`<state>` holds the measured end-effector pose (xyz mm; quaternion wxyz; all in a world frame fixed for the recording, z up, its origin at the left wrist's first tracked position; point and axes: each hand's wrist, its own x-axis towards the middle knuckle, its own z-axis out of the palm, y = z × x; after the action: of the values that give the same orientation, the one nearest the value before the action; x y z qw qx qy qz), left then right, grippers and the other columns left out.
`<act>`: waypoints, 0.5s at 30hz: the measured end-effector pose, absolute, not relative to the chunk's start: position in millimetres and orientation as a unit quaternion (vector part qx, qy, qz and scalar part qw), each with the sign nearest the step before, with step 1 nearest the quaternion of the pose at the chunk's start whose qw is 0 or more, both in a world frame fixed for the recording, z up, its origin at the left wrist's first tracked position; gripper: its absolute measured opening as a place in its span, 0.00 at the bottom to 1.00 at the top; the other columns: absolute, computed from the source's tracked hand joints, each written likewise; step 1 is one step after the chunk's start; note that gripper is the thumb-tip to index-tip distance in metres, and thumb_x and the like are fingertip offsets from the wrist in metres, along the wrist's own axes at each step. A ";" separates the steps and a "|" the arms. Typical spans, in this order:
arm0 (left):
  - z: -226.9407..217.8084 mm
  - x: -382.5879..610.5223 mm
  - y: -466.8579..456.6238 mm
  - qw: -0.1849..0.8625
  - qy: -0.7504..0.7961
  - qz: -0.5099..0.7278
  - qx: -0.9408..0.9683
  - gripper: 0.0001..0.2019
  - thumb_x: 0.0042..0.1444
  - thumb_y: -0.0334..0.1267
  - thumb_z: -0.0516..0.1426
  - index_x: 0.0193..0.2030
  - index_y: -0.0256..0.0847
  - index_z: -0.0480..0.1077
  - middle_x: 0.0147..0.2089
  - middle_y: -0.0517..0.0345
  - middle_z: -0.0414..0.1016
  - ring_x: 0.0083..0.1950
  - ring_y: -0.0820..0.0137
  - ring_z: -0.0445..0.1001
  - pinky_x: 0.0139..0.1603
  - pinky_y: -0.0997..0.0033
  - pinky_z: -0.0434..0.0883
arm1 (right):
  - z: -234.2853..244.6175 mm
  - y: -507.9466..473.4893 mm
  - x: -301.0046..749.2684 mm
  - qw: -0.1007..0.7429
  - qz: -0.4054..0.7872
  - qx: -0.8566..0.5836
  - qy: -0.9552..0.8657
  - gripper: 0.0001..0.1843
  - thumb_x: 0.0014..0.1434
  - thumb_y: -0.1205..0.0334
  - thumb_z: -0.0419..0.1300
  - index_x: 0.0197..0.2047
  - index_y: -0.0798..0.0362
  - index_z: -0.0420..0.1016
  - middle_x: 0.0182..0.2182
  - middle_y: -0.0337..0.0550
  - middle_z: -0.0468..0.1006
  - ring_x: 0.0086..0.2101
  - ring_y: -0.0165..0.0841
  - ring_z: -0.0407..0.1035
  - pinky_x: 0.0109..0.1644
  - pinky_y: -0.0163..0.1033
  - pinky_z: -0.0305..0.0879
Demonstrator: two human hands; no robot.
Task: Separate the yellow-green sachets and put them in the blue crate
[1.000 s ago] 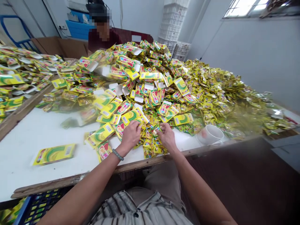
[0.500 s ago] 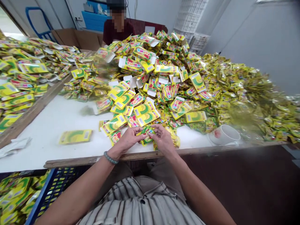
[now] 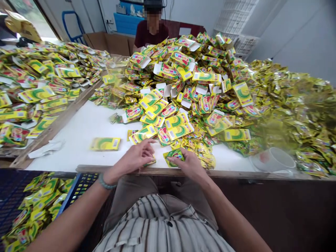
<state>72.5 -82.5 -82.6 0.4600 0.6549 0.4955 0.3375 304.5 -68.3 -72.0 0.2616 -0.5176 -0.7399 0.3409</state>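
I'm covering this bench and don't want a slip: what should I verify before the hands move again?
1. Green and yellow sachet held in the right hand: ok, pinched between thumb and fingers.
2. Left hand gripping the yellow item at its fingers: cannot tell, mostly hidden.
3. White mug apart from the right hand: ok, well off to that hand's right.
4. Left end of the lone carton closed: cannot tell, blurred.
5. Carton heap in neat rows: not ok, cartons lie at mixed angles.
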 end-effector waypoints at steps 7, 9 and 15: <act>-70.5 50.5 -82.9 0.107 0.602 0.181 0.771 0.15 0.57 0.44 0.55 0.46 0.38 0.73 0.46 0.43 0.78 0.49 0.54 0.75 0.51 0.59 0.69 | -102.6 -67.6 301.7 0.278 0.201 -0.566 -0.750 0.13 0.57 0.52 0.58 0.39 0.52 0.75 0.25 0.43 0.77 0.27 0.37 0.69 0.34 0.38 0.60; -69.9 56.7 -81.8 0.063 0.703 0.139 0.695 0.22 0.61 0.54 0.50 0.38 0.37 0.74 0.35 0.42 0.78 0.41 0.52 0.77 0.42 0.60 0.70 | -107.2 -67.3 302.1 0.285 0.226 -0.555 -0.748 0.14 0.58 0.52 0.58 0.41 0.51 0.75 0.27 0.43 0.79 0.28 0.38 0.71 0.35 0.38 0.62; -88.5 75.6 -77.2 0.150 0.740 0.126 0.643 0.28 0.60 0.62 0.46 0.29 0.40 0.70 0.29 0.42 0.77 0.37 0.49 0.78 0.34 0.62 0.65 | -96.7 -62.1 289.4 0.281 0.350 -0.522 -0.725 0.12 0.55 0.53 0.62 0.40 0.50 0.77 0.35 0.44 0.82 0.37 0.40 0.74 0.41 0.40 0.67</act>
<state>75.6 -77.2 -88.5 0.1499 0.6435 0.7400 0.1258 289.4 -62.1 -96.7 0.2814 -0.5218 -0.7251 0.3504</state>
